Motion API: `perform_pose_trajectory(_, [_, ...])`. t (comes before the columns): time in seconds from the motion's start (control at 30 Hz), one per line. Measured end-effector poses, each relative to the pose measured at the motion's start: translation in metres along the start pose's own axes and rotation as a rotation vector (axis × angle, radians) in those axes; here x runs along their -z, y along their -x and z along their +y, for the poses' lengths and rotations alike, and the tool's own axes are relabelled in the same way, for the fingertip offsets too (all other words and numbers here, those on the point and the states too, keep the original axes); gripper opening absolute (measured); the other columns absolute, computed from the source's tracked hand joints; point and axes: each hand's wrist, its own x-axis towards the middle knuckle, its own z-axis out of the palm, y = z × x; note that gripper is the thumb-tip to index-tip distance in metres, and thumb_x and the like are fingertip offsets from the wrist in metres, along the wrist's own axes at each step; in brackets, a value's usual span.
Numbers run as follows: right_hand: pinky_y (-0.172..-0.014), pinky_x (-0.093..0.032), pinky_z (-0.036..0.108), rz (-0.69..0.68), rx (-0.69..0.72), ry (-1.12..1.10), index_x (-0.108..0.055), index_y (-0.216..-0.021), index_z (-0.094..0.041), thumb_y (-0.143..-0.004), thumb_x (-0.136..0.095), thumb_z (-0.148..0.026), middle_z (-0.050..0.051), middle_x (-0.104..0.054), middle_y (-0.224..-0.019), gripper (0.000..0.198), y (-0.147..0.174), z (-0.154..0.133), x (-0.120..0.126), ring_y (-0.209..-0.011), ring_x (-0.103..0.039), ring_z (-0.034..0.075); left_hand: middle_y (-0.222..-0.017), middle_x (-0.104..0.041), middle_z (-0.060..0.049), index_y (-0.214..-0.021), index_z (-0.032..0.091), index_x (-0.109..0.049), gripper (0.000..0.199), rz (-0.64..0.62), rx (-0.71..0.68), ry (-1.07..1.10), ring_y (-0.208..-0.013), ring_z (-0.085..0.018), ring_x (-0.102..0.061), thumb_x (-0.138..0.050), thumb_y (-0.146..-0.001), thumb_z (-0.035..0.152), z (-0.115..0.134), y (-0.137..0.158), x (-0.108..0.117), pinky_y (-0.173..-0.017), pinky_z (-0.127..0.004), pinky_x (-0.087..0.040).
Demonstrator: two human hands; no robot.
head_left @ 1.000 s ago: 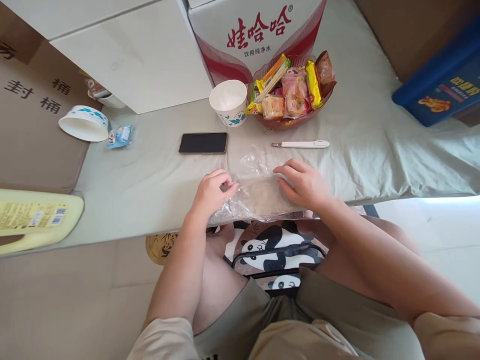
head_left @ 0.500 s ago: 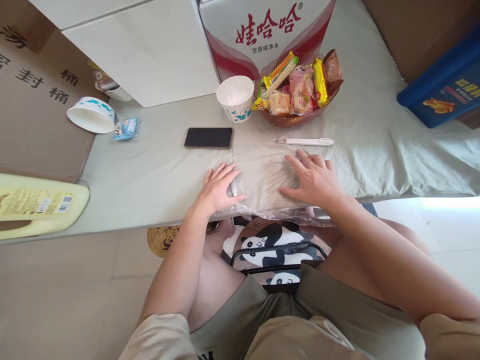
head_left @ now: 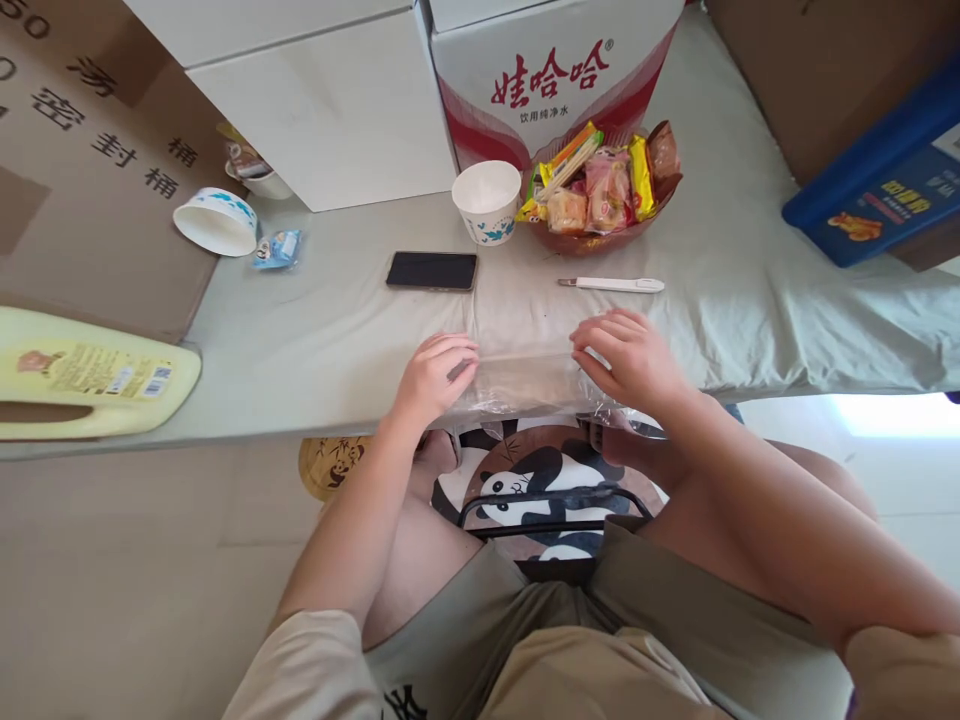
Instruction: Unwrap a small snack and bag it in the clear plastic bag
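Observation:
A sheet of clear plastic film (head_left: 525, 385) stretches between my two hands at the table's front edge, part of it hanging over the edge. At its left end my left hand (head_left: 441, 375) is closed, thumb drawn toward the fingers around the film. The right end is pinched by my right hand (head_left: 626, 355), fingers bent together. Beyond the hands lies a white utility knife (head_left: 615, 285), its tip pointing left. A black phone (head_left: 432, 270) rests flat on the cloth, further back to the left.
A paper cup (head_left: 487, 205) stands beside a basket (head_left: 592, 243) of wrapped snacks, before a white and red carton (head_left: 555, 90). Another paper cup (head_left: 214, 222) lies tipped at left near a blue packet (head_left: 277, 250). A yellow jug (head_left: 112, 375) and a blue container (head_left: 877, 190) flank the table.
My hands were spread flat on the film; now their fingers have closed at its sides. The film's far edge has come back toward me, away from the knife. The camera view has shifted slightly.

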Motion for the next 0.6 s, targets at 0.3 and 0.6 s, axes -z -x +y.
perform_pose_trajectory(0.3, [-0.045, -0.036, 0.030, 0.004, -0.612, -0.487, -0.059, -0.098, -0.026, -0.086, -0.065, -0.042, -0.003, -0.057, -0.057, 0.021, 0.016, 0.002, 0.027, -0.042, -0.047, 0.014, -0.060, -0.064, 0.000, -0.071, 0.018, -0.070, 0.008, 0.281, 0.466, 0.761, -0.058, -0.011, -0.064, -0.076, -0.076, 0.018, 0.011, 0.000, 0.007, -0.057, -0.019, -0.053])
perform_pose_trajectory(0.6, [-0.048, -0.043, 0.032, 0.011, -0.676, -0.501, -0.065, -0.110, -0.026, -0.075, -0.069, -0.033, 0.009, -0.069, -0.118, 0.036, 0.018, 0.034, 0.023, -0.053, -0.054, 0.011, -0.049, -0.047, 0.006, -0.076, 0.019, -0.060, 0.015, 0.101, 0.719, 0.953, -0.030, -0.001, -0.026, -0.066, -0.089, 0.020, 0.015, -0.045, 0.002, -0.031, -0.014, -0.010])
